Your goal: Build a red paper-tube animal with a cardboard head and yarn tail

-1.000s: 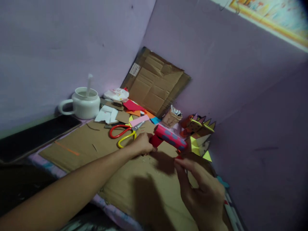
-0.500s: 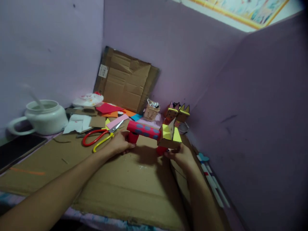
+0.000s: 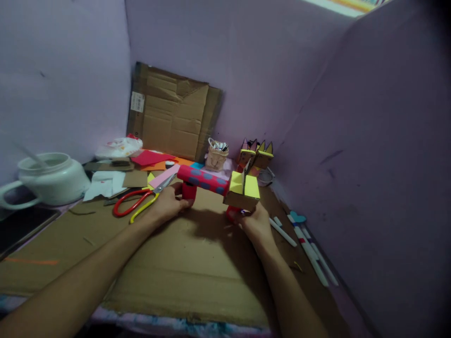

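Observation:
A handmade paper-and-cardboard figure (image 3: 204, 180) stands over the cardboard sheet (image 3: 169, 277). Its body is a red tube with blue-grey spots, resting on short red rolls. At its right end sits a small cardboard box (image 3: 244, 195) topped in yellow, with an upright cardboard piece. My left hand (image 3: 172, 203) is closed round the left red roll (image 3: 189, 191). My right hand (image 3: 256, 223) grips the right red roll (image 3: 232, 214) under the box; part of that grip is hidden. Left of my left hand lie red-and-yellow-handled scissors (image 3: 137, 204), blades slightly apart.
At the left stand a white pot (image 3: 52, 178) and a dark flat device (image 3: 24, 230). Coloured paper (image 3: 153, 159) lies behind the scissors. Cardboard (image 3: 169, 112) leans on the wall. A small bag (image 3: 216, 155), cardboard figures (image 3: 264, 155) and white markers (image 3: 313, 258) are farther right.
The view has shifted slightly, so most things sit a little farther left. Both hands keep hold of the figure's red rolls. A white stick beside my right wrist has come into view.

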